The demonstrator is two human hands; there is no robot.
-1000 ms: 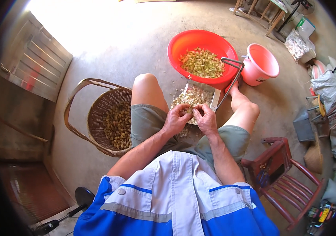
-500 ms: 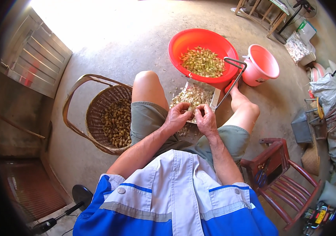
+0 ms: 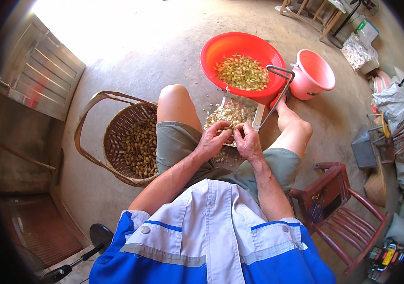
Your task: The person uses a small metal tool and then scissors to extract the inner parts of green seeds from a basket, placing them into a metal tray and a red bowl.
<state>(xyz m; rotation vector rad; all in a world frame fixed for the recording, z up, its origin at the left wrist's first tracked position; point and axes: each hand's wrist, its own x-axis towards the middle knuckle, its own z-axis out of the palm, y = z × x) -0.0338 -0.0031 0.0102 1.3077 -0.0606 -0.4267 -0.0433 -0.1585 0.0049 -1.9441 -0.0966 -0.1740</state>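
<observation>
Far left, a grey slatted metal panel (image 3: 46, 71) leans against the wall. Next to it, a woven basket (image 3: 117, 137) with a hoop handle sits on the concrete floor (image 3: 131, 61), just beside the person's left knee, partly filled with brown unshelled pods (image 3: 139, 147).

Centre: person sits with knees apart, in green shorts and a blue-and-white shirt. Left hand (image 3: 216, 138) and right hand (image 3: 247, 140) meet between the knees, fingertips nearly touching, both curled in and pinching one small pod (image 3: 233, 134) between them; too small to tell whether it is split. Hands sit just above a small tray (image 3: 257, 116) heaped with pale husks (image 3: 230, 113), which lies on the floor between the legs.

Just beyond the tray, a big orange-red basin (image 3: 211, 52) holds a layer of greenish shelled pieces (image 3: 242, 72). A bent grey metal handle (image 3: 277, 90) runs from the tray's right side up over the basin rim.

Right of the basin, a pink bucket (image 3: 313, 75) stands near the right foot. Further right, a dark red wooden chair (image 3: 339, 208) is beside the right thigh. Far right edge: bags and assorted clutter (image 3: 395, 123), details unclear.
</observation>
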